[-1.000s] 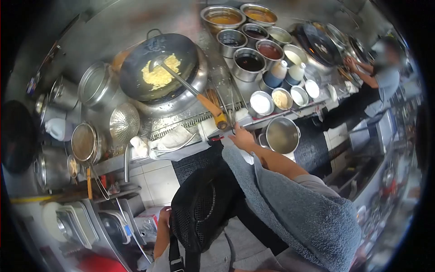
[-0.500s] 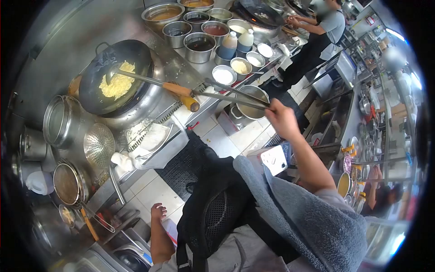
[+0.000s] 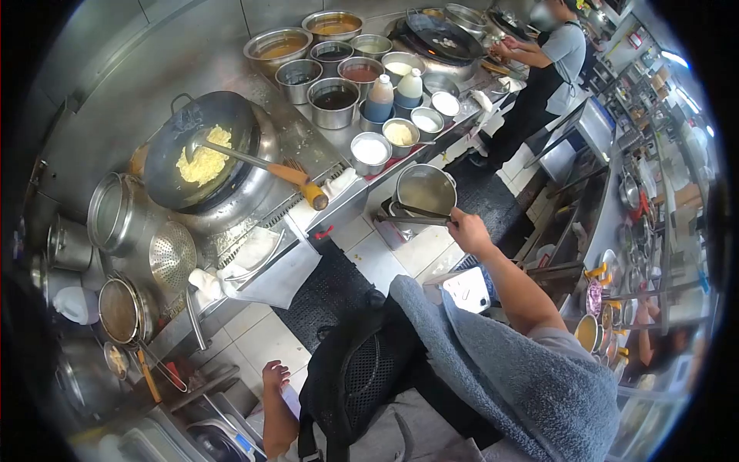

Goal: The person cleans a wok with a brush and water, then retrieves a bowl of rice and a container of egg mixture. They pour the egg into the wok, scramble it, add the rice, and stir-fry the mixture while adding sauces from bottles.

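Note:
My right hand (image 3: 469,231) is closed round the end of a pair of metal tongs (image 3: 419,216), whose arms point left over the rim of a pot of cloudy liquid (image 3: 426,189). Low in the view, my left hand (image 3: 275,374) hangs beside my body with its fingers loosely apart and nothing in them. Scrambled egg (image 3: 206,160) lies in a dark wok (image 3: 173,146) on the range. A ladle (image 3: 246,159) rests in the wok, its wooden handle over the counter edge.
Metal pots of sauce (image 3: 332,100) and two squeeze bottles (image 3: 380,98) stand behind the counter edge. A co-worker (image 3: 566,54) is at another wok (image 3: 444,38). A perforated strainer (image 3: 172,254) and white cloths (image 3: 258,248) lie at left. Shelves (image 3: 616,208) line the right.
The view has swung right. My right hand has moved from the counter edge out over the floor side, now with the tongs. My left hand has come away from beside a box.

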Motion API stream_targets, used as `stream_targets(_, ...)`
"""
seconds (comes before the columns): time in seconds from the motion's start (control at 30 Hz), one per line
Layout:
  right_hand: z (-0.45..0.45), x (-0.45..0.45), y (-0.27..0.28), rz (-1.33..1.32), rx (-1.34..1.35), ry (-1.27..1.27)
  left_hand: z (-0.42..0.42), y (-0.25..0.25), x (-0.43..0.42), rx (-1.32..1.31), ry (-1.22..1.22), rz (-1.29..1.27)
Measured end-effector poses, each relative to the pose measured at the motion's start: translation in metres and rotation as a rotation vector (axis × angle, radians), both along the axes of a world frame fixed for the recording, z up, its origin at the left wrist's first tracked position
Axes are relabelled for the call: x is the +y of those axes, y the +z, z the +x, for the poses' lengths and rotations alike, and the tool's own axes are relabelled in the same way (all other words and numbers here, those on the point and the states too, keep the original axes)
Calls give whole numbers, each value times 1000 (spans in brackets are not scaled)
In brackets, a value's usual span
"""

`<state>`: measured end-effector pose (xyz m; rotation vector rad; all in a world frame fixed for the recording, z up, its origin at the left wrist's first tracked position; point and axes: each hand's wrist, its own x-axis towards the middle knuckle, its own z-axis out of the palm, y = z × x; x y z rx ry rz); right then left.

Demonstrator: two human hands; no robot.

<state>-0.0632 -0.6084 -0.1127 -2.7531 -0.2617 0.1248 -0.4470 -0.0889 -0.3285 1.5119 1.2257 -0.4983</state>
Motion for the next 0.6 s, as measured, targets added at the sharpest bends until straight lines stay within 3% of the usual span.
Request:
stream_targets(0.17, 44, -16, -78, -32, 111, 63, 12, 41, -38, 21, 61, 47)
stream_targets(0.23, 56, 0, -67, 16, 182, 169, 6, 43, -46, 0, 54, 0)
stream_targets(0.27, 62, 10, -52, 151, 193, 349, -4, 40, -50, -45, 90, -27)
stream_targets(0.33, 54, 47, 37, 913, 998, 749, -28, 17, -53, -23, 178, -66)
stream_targets(0.37, 42, 62, 71, 974, 1093, 1189, -46, -3, -53, -63, 218, -60)
stream_targets(0.4, 23, 78, 101, 1011, 1017, 1559, -52, 2, -60, -48, 223, -43)
stream_targets(0.43, 12, 94, 124, 926, 861, 1683, -57, 11, -66, -31, 233, -33)
stream_targets(0.47, 8, 106, 136, 839, 695, 1793, -62, 19, -72, -15, 239, -26)
stream_targets(0.6, 27, 160, 132, 813, 726, 1959, -76, 36, -94, 8, 307, 18)
